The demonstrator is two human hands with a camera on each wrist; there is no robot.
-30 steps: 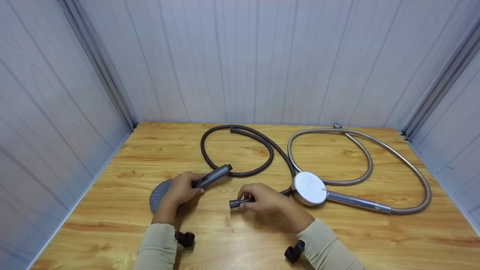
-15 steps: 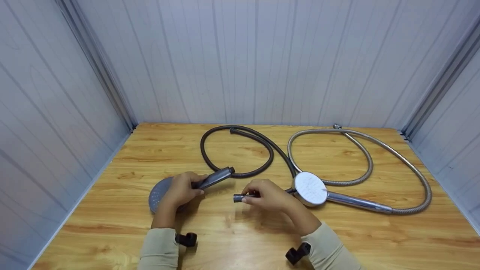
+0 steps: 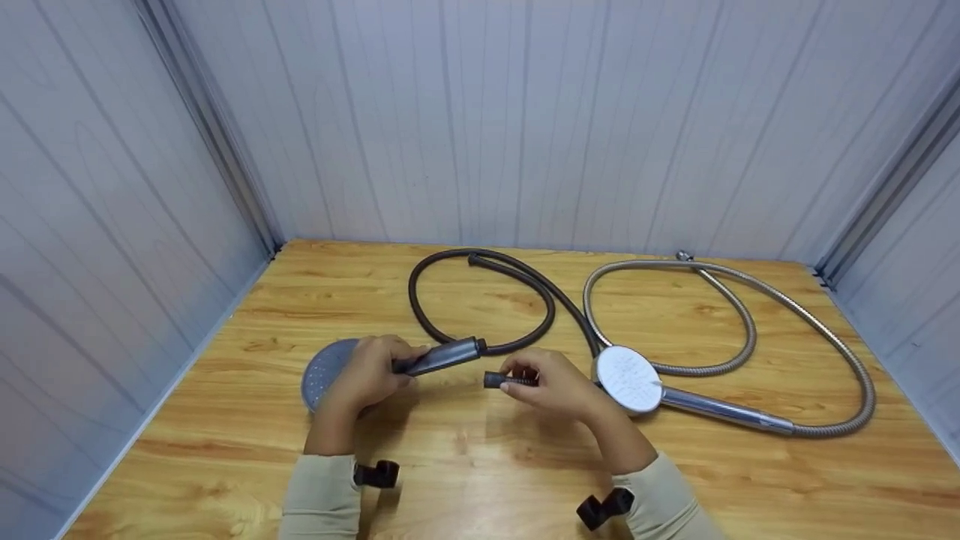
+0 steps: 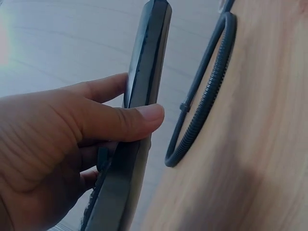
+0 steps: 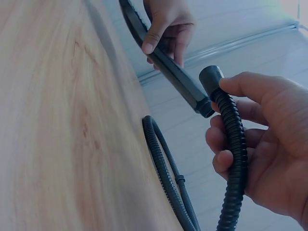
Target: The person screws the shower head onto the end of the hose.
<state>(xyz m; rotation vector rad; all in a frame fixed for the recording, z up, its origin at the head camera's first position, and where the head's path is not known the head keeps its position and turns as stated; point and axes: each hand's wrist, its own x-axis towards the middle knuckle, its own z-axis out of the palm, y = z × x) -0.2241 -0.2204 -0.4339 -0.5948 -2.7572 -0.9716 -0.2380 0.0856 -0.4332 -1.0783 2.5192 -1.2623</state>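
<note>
My left hand [image 3: 373, 373] grips a dark grey shower head [image 3: 322, 373] by its handle. The round spray face lies at the left, and the threaded handle end [image 3: 481, 346] points right. In the left wrist view the thumb presses across the handle [image 4: 144, 62]. My right hand [image 3: 553, 386] pinches a black shower hose [image 5: 234, 139] just behind its end connector [image 5: 210, 79], whose open end faces left. In the head view a short gap separates connector and handle end. The rest of the black hose [image 3: 412, 289] loops on the table behind.
A chrome shower head [image 3: 628, 379] with a white face lies to the right of my right hand, partly over the black hose. Its silver hose [image 3: 814, 322] loops at the back right of the wooden table [image 3: 225, 450]. Pale panel walls [image 3: 480, 127] surround the table.
My right hand has moved right and slightly up with the hose connector, which has turned more level. The left hand has shifted slightly right, and the shower handle has tilted flatter.
</note>
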